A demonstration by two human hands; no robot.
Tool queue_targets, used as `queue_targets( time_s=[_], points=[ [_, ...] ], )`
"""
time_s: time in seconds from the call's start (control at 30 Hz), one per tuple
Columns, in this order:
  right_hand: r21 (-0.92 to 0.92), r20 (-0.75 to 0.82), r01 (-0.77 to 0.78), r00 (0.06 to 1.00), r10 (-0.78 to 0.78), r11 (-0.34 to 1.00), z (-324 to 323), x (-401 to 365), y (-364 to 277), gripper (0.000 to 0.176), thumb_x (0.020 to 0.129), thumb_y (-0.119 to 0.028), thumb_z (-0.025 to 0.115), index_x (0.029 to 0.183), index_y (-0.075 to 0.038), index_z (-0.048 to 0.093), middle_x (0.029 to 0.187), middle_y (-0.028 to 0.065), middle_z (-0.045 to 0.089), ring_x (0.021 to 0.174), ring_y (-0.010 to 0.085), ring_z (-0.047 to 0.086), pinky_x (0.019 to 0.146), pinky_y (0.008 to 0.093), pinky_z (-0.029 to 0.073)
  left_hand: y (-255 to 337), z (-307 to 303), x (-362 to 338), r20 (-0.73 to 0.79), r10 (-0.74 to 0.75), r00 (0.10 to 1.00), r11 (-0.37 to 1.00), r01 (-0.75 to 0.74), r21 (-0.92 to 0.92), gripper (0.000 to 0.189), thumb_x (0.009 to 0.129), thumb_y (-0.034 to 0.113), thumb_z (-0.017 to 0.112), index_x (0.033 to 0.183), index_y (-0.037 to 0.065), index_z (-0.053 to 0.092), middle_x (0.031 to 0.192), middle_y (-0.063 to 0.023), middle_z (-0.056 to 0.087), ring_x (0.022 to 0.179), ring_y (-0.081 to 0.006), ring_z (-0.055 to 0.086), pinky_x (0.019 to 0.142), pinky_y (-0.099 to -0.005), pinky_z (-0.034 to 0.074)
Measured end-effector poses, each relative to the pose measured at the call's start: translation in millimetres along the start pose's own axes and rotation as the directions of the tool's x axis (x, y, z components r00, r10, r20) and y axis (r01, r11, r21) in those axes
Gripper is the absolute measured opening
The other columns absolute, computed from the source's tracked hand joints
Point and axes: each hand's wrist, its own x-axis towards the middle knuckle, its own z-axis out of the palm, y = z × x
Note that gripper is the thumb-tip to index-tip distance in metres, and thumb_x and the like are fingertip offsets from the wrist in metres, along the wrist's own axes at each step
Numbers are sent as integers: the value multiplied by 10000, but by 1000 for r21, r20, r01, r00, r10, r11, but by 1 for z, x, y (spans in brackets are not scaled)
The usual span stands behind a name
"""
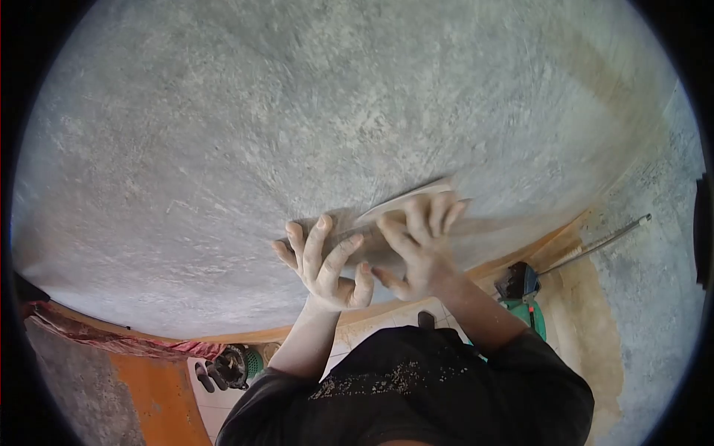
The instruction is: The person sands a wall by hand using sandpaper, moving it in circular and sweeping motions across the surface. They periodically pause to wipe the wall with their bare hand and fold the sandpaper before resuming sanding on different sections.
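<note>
Both of my dusty hands press a flat, pale scraper blade (pixel 401 201) against a grey, mottled plaster surface (pixel 297 111) that fills most of the head view. My left hand (pixel 323 264) lies with fingers spread over the blade's near left end. My right hand (pixel 420 241) covers its middle, fingers curled over the blade's edge. The blade's far tip sticks out past my right fingers. My black sleeves (pixel 416 386) are speckled with dust.
An orange-brown band (pixel 520 256) borders the grey surface. Below it stand a green machine (pixel 524 297) and a metal rod (pixel 602 241) at right, dark sandals (pixel 216 372) and red cloth (pixel 111 342) at left, on a pale tiled floor.
</note>
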Motion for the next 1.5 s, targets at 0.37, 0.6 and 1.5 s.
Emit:
queue_targets(
  time_s=[0.37, 0.6, 1.5],
  points=[
    [20, 8, 107, 994, -107, 994, 13, 9, -19, 886, 957, -424, 496, 1530, 55, 19, 1589, 290, -113, 1466, 428, -162, 1127, 604, -153, -17, -37, -22, 57, -168, 984, 964, 152, 218, 832, 754, 274, 613, 1488, 9, 325, 1621, -240, -41, 1469, -357, -242, 1073, -581, -274],
    [335, -297, -249, 888, 352, 909, 14, 38, -1, 929, 907, -467, 554, 1524, 69, 114, 1576, 330, -83, 1449, 476, -177, 1081, 665, -181, -41, -77, -47, 49, -361, 931, 889, 327, 321, 993, 769, 295, 629, 1561, 33, 91, 1601, -251, -156, 1434, -399, -306, 1041, -608, -279],
    [204, -234, -145, 953, 192, 968, 105, 12, -122, 884, 972, -494, 457, 1529, 63, 55, 1594, 292, -72, 1455, 469, -156, 1102, 627, -176, -79, -119, -128, 371, -343, 863, 907, 201, 370, 1113, 782, 512, 659, 1570, 104, -12, 1581, -245, -229, 1329, -499, -413, 949, -716, -288]
  ],
)
